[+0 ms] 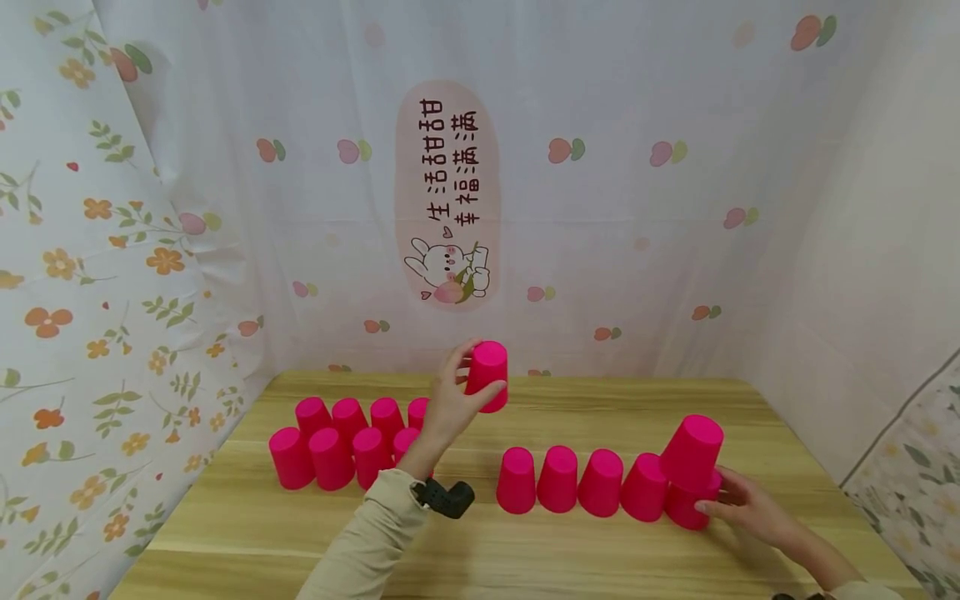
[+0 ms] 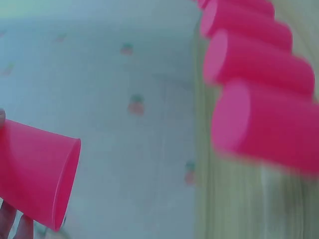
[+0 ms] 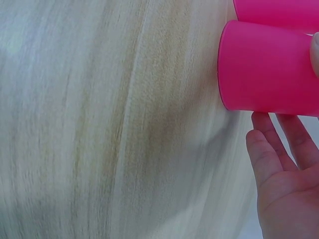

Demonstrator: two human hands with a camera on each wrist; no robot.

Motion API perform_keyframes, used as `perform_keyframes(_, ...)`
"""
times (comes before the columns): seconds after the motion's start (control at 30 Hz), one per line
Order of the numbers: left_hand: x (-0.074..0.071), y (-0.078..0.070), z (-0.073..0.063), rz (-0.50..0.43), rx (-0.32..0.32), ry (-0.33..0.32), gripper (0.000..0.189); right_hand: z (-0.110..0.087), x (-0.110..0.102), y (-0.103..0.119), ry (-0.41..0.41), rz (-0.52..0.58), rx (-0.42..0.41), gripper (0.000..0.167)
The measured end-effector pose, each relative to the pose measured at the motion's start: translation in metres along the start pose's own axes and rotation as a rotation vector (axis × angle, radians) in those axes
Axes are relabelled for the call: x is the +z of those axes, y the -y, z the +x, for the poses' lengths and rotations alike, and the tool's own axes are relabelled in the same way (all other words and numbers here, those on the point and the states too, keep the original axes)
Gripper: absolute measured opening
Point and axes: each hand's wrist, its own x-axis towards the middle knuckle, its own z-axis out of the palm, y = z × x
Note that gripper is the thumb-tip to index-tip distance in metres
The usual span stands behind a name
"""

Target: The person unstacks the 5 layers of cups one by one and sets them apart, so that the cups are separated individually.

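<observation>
L hand point(image 1: 453, 410) has a pink cup point(image 1: 490, 367) up in the air, upside down, thumb on one side and fingers curled round the other, a bit spread. It's above the table point(image 1: 480, 567), btwn the L group of cups point(image 1: 331, 461) (two rows, approx. 8 visible, partly behind the arm) and the R row. R hand point(image 1: 753, 510) pinches the end cup point(image 1: 684, 507) of that row, thumb in front, other fingers behind; wrist view shows gaps btwn fingers. Upper cup point(image 1: 693, 446) sits on top, also inverted; can't tell if it rests on the neighbor too. Other 4 row cups point(image 1: 557, 479) stand rim-down, close together. Bkgd: white printed cloth point(image 1: 615, 67) w/ fruit motifs. Black wrist cam point(image 1: 450, 500) on L wrist.
</observation>
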Motion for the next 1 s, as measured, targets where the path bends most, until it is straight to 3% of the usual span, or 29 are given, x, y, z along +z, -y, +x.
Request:
perform_keyframes(0.17, -0.045, 0.007, -0.003, -0.014, -0.065, -0.125, 0.058, 0.0, -0.002, -0.003, 0.002, -0.001, -0.004, 0.061)
perform_keyframes(0.27, -0.071, 0.014, -0.009, 0.026, -0.078, -0.194, 0.058, 0.001, -0.001, -0.002, -0.006, -0.003, 0.008, 0.062)
perform_keyframes(0.37, -0.095, 0.025, -0.018, 0.09, -0.078, -0.26, 0.059, 0.001, 0.0, 0.0, 0.002, 0.002, 0.011, 0.06)
perform_keyframes(0.6, -0.148, 0.034, -0.045, 0.199, -0.196, -0.403, 0.061, 0.002, 0.001, 0.002, -0.002, 0.011, 0.008, 0.059)
perform_keyframes(0.8, -0.187, 0.037, -0.072, 0.238, -0.214, -0.552, 0.059, 0.002, 0.001, 0.0, 0.007, 0.031, -0.038, 0.061)
perform_keyframes(0.87, -0.198, 0.042, -0.081, 0.219, -0.196, -0.579, 0.057, 0.002, 0.001, 0.0, 0.005, 0.026, -0.022, 0.06)
perform_keyframes(1.0, -0.215, 0.045, -0.097, 0.235, -0.24, -0.621, 0.059, 0.0, 0.0, -0.001, 0.004, -0.017, 0.042, 0.053)
